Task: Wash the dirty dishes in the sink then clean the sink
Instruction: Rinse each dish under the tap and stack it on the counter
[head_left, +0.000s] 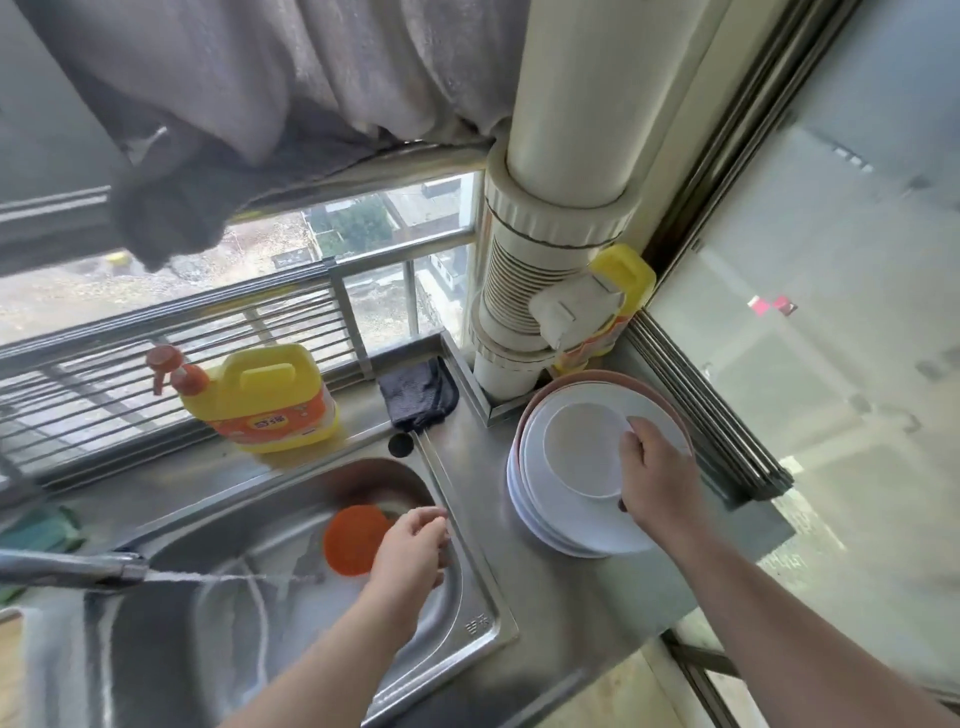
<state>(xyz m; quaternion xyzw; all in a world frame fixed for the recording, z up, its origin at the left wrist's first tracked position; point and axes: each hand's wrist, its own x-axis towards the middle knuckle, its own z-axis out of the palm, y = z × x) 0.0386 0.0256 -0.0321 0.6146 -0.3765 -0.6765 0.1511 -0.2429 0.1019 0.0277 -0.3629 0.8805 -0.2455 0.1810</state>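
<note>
A stainless steel counter is seen from the head camera, set in a corner between a barred window and a sliding glass panel, with grey cloth hung overhead. The sink is sunk into the counter's left part, and a thin stream of water is run across it from a tap at the left edge. An orange round scrubber is seen inside the basin near its far right corner. The left hand is held over the basin just beside the scrubber, partly covering it; its fingers are loosely curled, and whether anything is pinched between them cannot be told. On the counter to the right of the sink, a stack of white plates is placed, with a pink-rimmed dish at the back of the pile. A small white plate is laid on top of the stack, and its right edge is gripped by the right hand, fingers curled over the rim. Behind the sink, on the ledge, a yellow detergent jug with a red pump is stood, and a dark folded cloth is laid to its right, near a small black plug. A thick white drain pipe is run down the corner just behind the plates, and a second yellow bottle is wedged behind it. A green sponge, blurred, is seen at the far left.
</note>
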